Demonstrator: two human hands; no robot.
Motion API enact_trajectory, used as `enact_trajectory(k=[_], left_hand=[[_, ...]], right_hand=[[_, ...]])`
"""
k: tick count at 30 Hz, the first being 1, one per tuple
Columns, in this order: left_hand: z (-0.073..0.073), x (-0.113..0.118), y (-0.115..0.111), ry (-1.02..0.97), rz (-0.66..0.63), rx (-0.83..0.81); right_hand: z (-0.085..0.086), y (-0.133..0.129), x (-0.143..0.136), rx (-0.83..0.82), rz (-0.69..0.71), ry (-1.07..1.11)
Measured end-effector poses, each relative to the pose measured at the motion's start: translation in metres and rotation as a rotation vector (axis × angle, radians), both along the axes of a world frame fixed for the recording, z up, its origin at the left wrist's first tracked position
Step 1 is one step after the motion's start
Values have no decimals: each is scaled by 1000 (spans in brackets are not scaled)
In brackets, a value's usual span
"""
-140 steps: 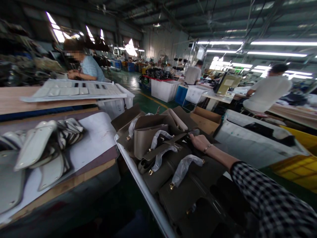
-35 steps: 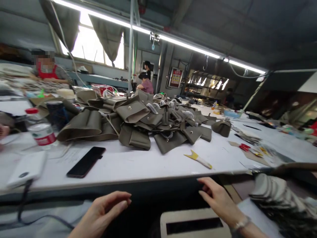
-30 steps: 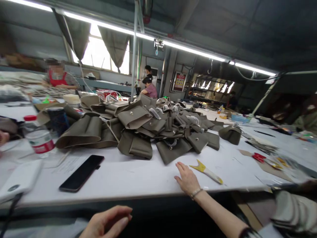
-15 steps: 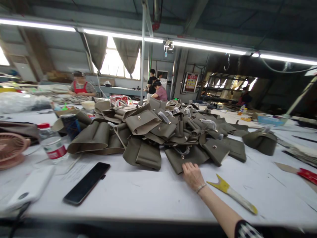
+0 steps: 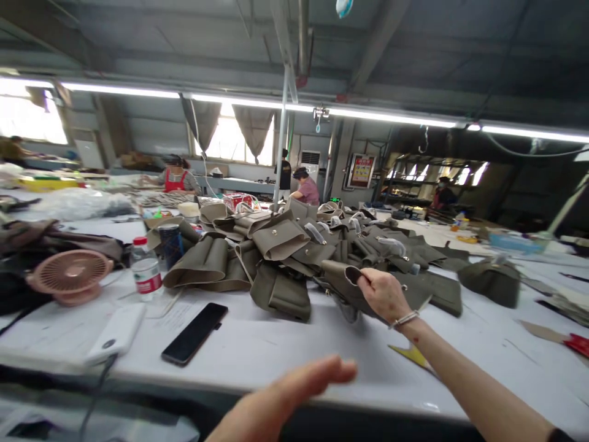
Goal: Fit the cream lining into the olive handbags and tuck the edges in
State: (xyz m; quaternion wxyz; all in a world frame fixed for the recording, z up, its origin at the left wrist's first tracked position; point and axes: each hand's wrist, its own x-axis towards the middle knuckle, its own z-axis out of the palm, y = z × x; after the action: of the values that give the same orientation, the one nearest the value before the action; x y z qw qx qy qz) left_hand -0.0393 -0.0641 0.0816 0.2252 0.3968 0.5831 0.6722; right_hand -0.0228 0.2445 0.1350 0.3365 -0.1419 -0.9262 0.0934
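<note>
My right hand (image 5: 385, 296) pinches the edge of an olive leather bag (image 5: 341, 283) and holds it raised and tilted at the front of the pile. A plastic-wrapped handle (image 5: 350, 312) appears to hang on its underside. My left hand (image 5: 294, 393) is low in the view, over the table's front edge, with fingers stretched out and nothing in them; it is a little blurred. Behind the held bag spreads a heap of similar olive bags (image 5: 281, 238), some with metal studs and plastic-wrapped handles.
On the white table (image 5: 257, 356) lie a black phone (image 5: 195, 334) and a white power bank (image 5: 116, 334). A water bottle (image 5: 146, 270) and a pink fan (image 5: 71, 273) stand to the left. A yellow tool (image 5: 414, 356) is partly behind my right forearm. Co-workers (image 5: 177, 178) are farther back.
My right hand has lifted the bag's edge off the table and tilted it up. My left hand has come into view from below. The camera has turned left.
</note>
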Motion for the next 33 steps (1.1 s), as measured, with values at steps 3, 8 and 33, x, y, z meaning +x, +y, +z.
enact_trajectory(k=[3, 8, 33], left_hand=[[-5, -10, -2, 24, 37, 22], [-53, -45, 42, -188, 186, 63], [-27, -25, -7, -268, 68, 134]], right_hand=[[24, -31, 25, -92, 108, 63], [30, -62, 41, -351, 230, 142], [45, -144, 143, -1366, 577, 266]])
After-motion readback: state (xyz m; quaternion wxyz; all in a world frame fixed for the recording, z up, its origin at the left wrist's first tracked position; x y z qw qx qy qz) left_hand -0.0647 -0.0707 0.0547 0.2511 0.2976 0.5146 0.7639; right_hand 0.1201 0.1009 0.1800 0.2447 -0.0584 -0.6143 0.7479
